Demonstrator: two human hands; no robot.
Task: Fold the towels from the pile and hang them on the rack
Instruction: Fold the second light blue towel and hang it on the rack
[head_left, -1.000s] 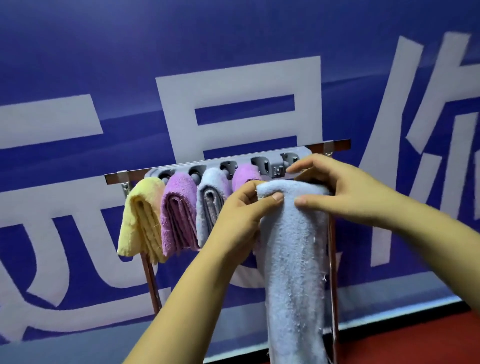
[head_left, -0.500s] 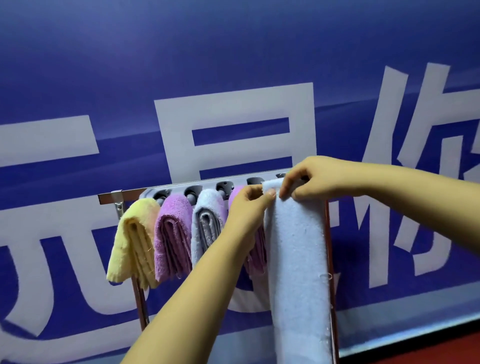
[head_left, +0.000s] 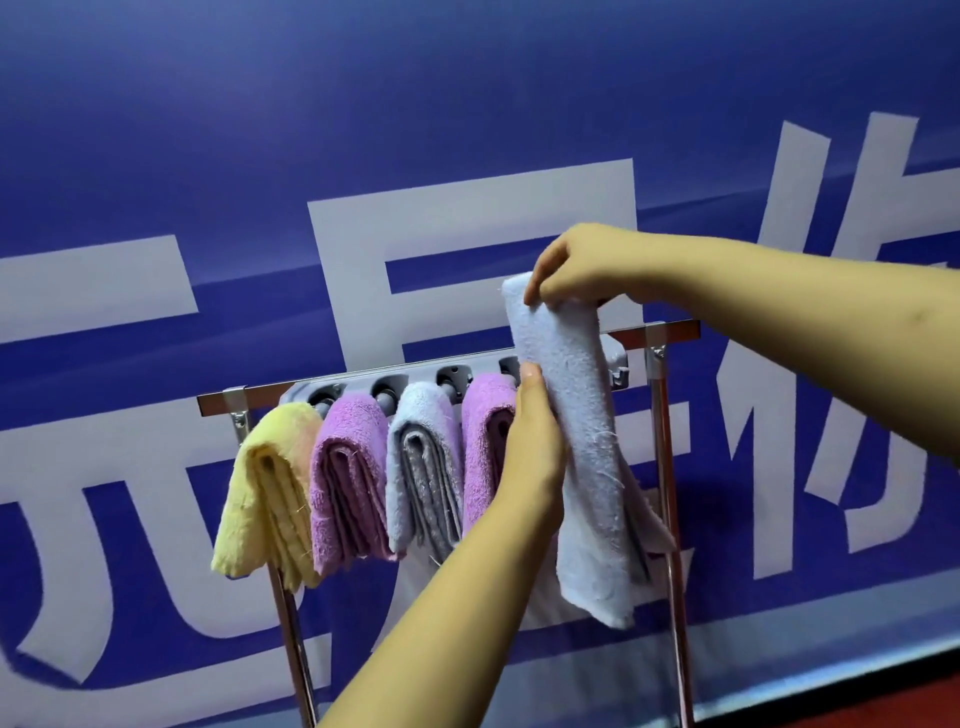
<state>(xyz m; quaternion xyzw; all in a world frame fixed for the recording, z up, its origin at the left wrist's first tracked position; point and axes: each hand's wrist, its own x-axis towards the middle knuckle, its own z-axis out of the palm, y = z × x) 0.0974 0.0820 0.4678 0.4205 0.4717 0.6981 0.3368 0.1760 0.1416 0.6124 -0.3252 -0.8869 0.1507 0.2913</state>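
Writing: large white characters on the blue banner (head_left: 467, 104) behind the rack; all cropped or hidden in part, none readable in full. No brand or label seen on any towel.
Rack: metal rack (head_left: 670, 332) with brown top bar, chrome legs, grey peg block (head_left: 415, 371) along the bar.
Hung towels: left to right, yellow towel (head_left: 265, 493), purple towel (head_left: 348, 478), grey-blue towel (head_left: 421, 467), second purple towel (head_left: 485, 447); each folded and draped over a peg, sides touching.
Towel in hand: pale blue towel (head_left: 576, 441), folded into a long strip, held upright and tilted, its top above the bar, at the rack's right end, in front of it.
Right hand (head_left: 576, 270): fingers curled, pinching the strip's top end.
Left hand (head_left: 535, 441): thumb on the strip's left edge partway down, fingers behind it; grasping the strip.
Floor: red strip (head_left: 883, 691) at lower right, dark edge beneath the banner.
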